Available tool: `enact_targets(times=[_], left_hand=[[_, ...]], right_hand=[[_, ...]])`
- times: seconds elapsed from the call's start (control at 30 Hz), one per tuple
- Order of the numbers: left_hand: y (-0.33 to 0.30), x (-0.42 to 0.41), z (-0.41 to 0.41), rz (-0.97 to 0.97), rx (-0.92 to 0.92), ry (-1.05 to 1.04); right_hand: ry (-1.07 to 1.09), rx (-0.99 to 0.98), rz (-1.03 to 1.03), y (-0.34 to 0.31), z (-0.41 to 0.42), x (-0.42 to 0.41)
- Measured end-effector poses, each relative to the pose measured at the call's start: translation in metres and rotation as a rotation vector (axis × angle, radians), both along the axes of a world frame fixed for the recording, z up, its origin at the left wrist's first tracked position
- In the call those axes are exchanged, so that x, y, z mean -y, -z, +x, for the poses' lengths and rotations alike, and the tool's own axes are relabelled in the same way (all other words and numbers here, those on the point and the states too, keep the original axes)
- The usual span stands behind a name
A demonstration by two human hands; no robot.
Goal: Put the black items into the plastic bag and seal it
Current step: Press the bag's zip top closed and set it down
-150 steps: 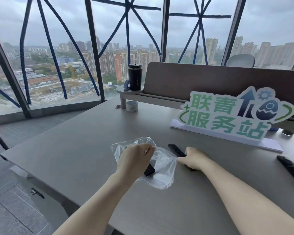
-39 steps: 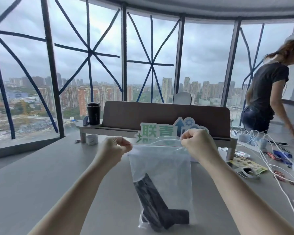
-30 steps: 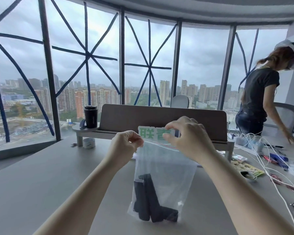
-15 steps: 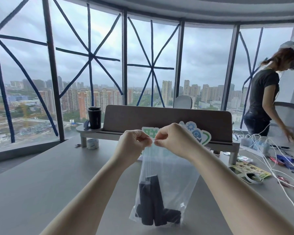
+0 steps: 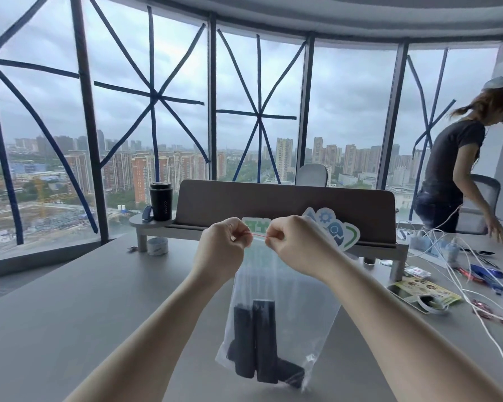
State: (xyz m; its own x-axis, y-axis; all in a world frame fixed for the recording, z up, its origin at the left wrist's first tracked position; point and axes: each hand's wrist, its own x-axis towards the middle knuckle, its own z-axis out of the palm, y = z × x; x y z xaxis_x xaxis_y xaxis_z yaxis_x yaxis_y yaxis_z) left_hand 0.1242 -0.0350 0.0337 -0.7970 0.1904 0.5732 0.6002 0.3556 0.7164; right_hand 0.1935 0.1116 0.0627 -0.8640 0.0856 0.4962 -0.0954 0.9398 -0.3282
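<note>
A clear plastic bag (image 5: 296, 300) hangs upright in the air above the grey table (image 5: 70, 309). Several black items (image 5: 256, 340) stand and lie at its bottom. My left hand (image 5: 221, 250) pinches the top edge of the bag at its left end. My right hand (image 5: 294, 242) pinches the same edge a little to the right. A thin red strip of the bag's closure shows between my fingertips. The two hands are close together, nearly touching.
A green and white sign (image 5: 331, 230) stands behind the bag before a brown desk riser (image 5: 288, 204). A black mug (image 5: 161, 201) sits at its left end, a tape roll (image 5: 156, 246) below. Cables, a phone and packets (image 5: 424, 288) lie at right, where another person (image 5: 453, 175) leans over.
Over five seconds the bag went from lying on the table to hanging with the black items inside. My right hand slid left along the top edge toward my left hand.
</note>
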Motion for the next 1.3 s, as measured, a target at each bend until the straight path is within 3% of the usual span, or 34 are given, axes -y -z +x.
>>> enact_targets(times=[0.3,0.77,1.07,1.3], left_hand=[[-0.004,0.040,-0.027,0.243,-0.011,-0.109],[0.003,0.071,-0.047,0.348,0.066,-0.103],[0.027,0.090,-0.150,0.406,0.295,-0.014],[0.016,0.123,-0.246,0.538,0.251,-0.106]], right_hand=[[0.103,-0.010,0.069,0.010,0.019,-0.034],[0.029,-0.109,0.144,0.006,0.016,-0.022],[0.007,-0.195,-0.102,0.022,-0.118,0.000],[-0.053,-0.239,-0.226,0.024,-0.212,0.041]])
